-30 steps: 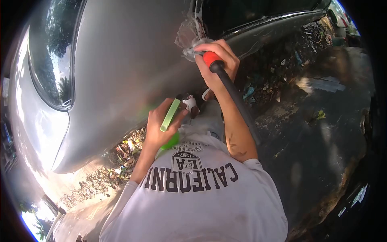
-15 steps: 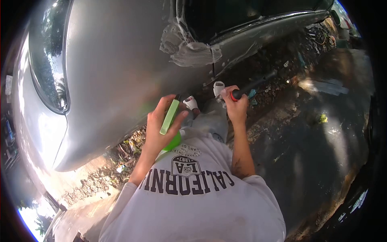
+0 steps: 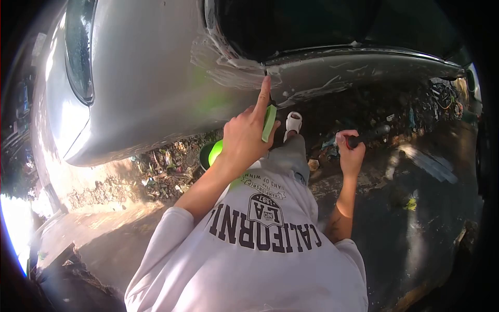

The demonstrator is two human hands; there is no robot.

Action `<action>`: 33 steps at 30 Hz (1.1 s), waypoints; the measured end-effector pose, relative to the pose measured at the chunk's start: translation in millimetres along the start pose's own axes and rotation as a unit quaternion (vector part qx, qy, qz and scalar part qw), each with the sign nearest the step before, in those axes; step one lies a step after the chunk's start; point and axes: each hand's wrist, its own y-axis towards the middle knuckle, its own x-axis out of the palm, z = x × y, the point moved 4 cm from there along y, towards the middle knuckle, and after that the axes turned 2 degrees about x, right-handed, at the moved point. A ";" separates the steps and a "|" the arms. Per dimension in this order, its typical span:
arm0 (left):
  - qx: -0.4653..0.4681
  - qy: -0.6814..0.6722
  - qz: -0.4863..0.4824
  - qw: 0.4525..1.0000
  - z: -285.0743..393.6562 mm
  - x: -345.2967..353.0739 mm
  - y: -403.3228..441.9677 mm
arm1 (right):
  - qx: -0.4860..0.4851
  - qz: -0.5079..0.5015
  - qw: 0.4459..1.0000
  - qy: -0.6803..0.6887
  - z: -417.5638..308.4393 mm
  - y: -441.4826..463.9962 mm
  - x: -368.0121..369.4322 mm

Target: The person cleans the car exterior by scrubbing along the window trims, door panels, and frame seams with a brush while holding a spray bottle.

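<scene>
My left hand [image 3: 243,134] is closed round a green spray bottle [image 3: 268,124], its index finger stretched toward the car's panel seam. The bottle's bright green body [image 3: 215,151] shows behind my wrist. Beyond the fingertip, whitish foam [image 3: 228,66] streaks the silver-grey car [image 3: 150,78] near the corner of the dark window [image 3: 322,26]. Away from the car, my right hand [image 3: 351,158] grips a black-and-red handle [image 3: 354,141]. The far end of that tool is hard to make out, so its kind is unclear.
Dry leaves and litter [image 3: 166,169] lie along the ground beside the car. A bundle of wires or scrap [image 3: 442,101] sits at the upper right. My foot in a white shoe [image 3: 293,122] stands near the car's lower edge. Dark paving [image 3: 384,223] spreads to the right.
My left hand has moved right and up toward the foamy area with the spray bottle, its index finger now extended. My right hand has shifted right and down, still holding the handle.
</scene>
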 end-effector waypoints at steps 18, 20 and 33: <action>-0.113 0.129 0.046 0.984 -12.2 -79.4 -14.0 | 0.007 -0.049 0.998 -0.024 24.6 27.7 -26.8; -0.113 0.145 0.046 0.982 -11.6 -85.6 -12.0 | 0.007 -0.049 0.998 -0.033 27.9 27.0 -30.9; -0.071 0.168 0.021 0.983 -16.6 -88.4 -8.7 | -0.085 -0.001 0.994 0.063 -20.6 43.3 1.4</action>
